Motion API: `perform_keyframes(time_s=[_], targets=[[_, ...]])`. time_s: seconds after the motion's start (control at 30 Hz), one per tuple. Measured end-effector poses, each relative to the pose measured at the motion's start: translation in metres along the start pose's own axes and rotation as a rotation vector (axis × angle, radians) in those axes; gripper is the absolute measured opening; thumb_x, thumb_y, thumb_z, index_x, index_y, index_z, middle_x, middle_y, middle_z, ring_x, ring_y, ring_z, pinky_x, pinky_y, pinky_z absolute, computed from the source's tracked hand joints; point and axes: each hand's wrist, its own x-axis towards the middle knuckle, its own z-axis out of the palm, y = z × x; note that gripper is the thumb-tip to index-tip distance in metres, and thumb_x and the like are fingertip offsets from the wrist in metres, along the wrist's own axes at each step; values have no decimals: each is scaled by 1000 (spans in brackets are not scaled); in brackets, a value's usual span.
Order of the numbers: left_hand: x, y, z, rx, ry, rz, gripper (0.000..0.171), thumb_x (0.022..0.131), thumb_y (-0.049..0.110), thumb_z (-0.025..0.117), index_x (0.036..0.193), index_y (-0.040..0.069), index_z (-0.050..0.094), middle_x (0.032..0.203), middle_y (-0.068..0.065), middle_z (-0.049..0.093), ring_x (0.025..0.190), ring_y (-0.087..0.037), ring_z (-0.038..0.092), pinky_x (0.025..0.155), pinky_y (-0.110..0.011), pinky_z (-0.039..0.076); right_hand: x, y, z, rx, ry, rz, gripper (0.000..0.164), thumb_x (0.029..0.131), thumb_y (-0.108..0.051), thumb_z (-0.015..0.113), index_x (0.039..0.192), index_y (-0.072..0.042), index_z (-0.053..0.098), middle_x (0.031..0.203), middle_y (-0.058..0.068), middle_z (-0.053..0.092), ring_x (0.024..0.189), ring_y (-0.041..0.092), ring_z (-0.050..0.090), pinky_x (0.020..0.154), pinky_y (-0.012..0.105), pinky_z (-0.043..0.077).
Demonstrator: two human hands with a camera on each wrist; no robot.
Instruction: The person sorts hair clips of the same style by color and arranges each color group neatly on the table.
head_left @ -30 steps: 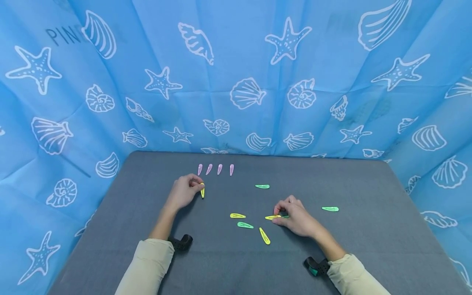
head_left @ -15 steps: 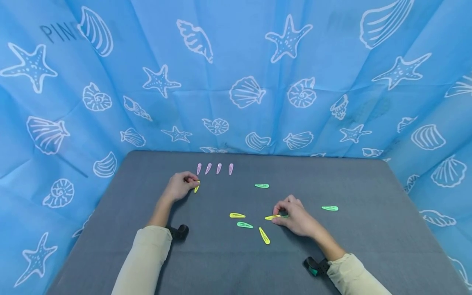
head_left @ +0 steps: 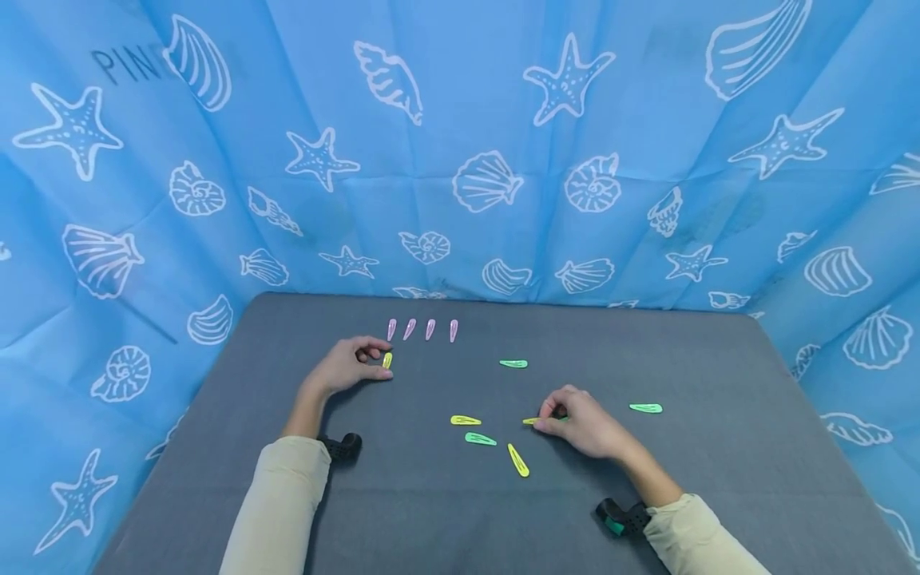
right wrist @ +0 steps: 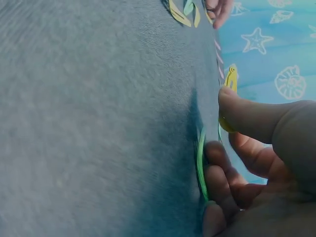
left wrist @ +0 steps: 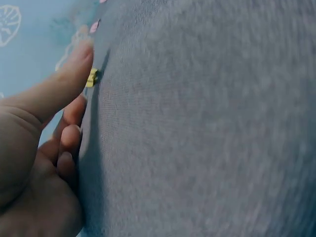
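Observation:
A yellow snap hair clip [head_left: 387, 361] lies on the grey table between the spread thumb and fingers of my left hand [head_left: 346, 366]. In the left wrist view the thumb stands straight, with that yellow clip [left wrist: 92, 77] beyond it. Farther right, my right hand [head_left: 582, 423] pinches another yellow hair clip [right wrist: 231, 78] between thumb and finger. Below its curled lower fingers a green hair clip [right wrist: 201, 165] lies against the table, mostly covered by the hand in the head view. Just beyond the left hand is a row of several pink hair clips [head_left: 430, 330].
Between the hands lie a yellow clip [head_left: 465, 420], a green clip [head_left: 480, 438] and a slanted yellow clip [head_left: 518, 460]. More green clips lie at the back [head_left: 513, 363] and right [head_left: 645, 408]. A blue shell-print curtain [head_left: 489, 239] rises behind the grey table [head_left: 460, 519].
My left hand has carried its yellow clip slightly left, laid it below the pink row and let go, thumb and fingers parting. The right hand keeps its yellow clip, which has tilted slightly.

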Motion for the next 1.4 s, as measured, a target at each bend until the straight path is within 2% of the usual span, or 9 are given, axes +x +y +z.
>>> perform_keyframes(time_s=[0.2,0.3,0.4,0.53,0.7,0.8,0.97,1.2,1.4], targets=[[-2,-2,0,47,-41,8,55,80,28,88,130,18,69,115,-7,58,102,-24,47,86,-37,39,0,-1,-6,62,54,7,13,94,-20,74,90,-12,65,83,-1,65,69,7,53,63,23,43],[-1,-2,0,56,-42,13,54,80,28,89,130,19,70,115,-6,57,102,-24,46,86,-37,39,1,-2,-8,75,75,-13,9,93,-18,75,92,-12,69,81,-1,66,67,6,52,62,23,43],[0,-1,0,52,-40,18,53,80,27,88,129,19,70,115,-6,57,102,-24,46,86,-37,39,3,-5,-10,73,98,-47,6,93,-16,74,97,-11,74,86,0,69,70,5,54,63,22,46],[1,-1,0,47,-36,17,52,80,27,88,129,19,70,115,-6,57,102,-24,47,87,-38,39,7,-9,-10,51,158,-80,13,94,-14,73,104,-9,79,93,0,73,75,3,60,66,21,49],[1,-2,1,56,-25,12,53,80,28,89,128,19,70,115,-6,58,103,-24,47,87,-37,40,17,-17,-9,46,208,-97,17,96,-10,70,110,-5,79,92,3,70,79,8,70,68,21,53],[0,-2,0,58,-22,7,53,80,29,89,128,19,70,116,-6,58,103,-24,47,87,-38,39,24,-22,-7,62,216,-84,17,96,-9,70,110,-5,78,95,4,69,81,10,70,69,21,53],[-2,-1,0,44,-25,-12,53,79,29,89,128,20,70,116,-6,57,105,-25,47,88,-39,39,37,-31,-5,167,188,-71,18,95,-3,68,112,0,72,99,10,66,82,13,73,70,23,57],[-1,-1,-1,35,-29,-8,54,79,29,89,128,19,70,117,-6,58,105,-24,48,88,-38,39,57,-49,5,180,208,-111,35,92,-4,73,126,-1,66,101,14,70,73,14,71,63,25,55],[-1,-2,-3,27,-44,-2,56,78,28,90,130,20,69,118,-5,58,105,-24,47,90,-39,39,79,-69,23,179,185,-144,21,92,-7,74,112,-1,73,92,10,72,70,15,70,60,25,55]])
